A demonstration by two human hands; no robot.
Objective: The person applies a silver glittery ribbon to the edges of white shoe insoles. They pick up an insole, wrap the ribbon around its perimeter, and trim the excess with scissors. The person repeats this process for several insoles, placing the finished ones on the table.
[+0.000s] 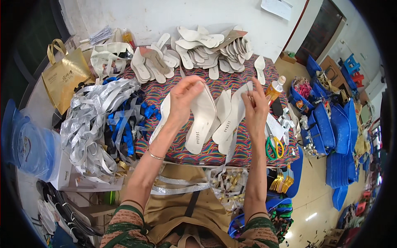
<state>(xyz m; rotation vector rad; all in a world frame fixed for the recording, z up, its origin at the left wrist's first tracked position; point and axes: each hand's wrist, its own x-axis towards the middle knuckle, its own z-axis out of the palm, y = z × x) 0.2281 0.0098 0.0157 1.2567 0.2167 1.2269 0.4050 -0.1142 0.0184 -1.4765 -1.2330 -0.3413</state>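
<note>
My left hand (186, 97), a bracelet on its wrist, pinches the upper end of a white shoe insole (202, 118) that stands up over the patterned tabletop. My right hand (257, 103) has its fingertips closed at the upper edge of a second insole (232, 118), slanting to the lower left. Between these two, another insole (223, 105) shows in part. A thin silvery strip (232, 151) hangs below the right-hand insole over the table's front edge. Behind my left forearm, one more white insole (164, 113) is partly hidden.
A heap of insoles (202, 49) lies along the back wall. Silver strips (89, 128) pile up at left beside a gold bag (68, 78). Scissors (273, 147) and a bottle with a white cap (275, 89) are at right. Blue baskets (337, 128) stand on the floor.
</note>
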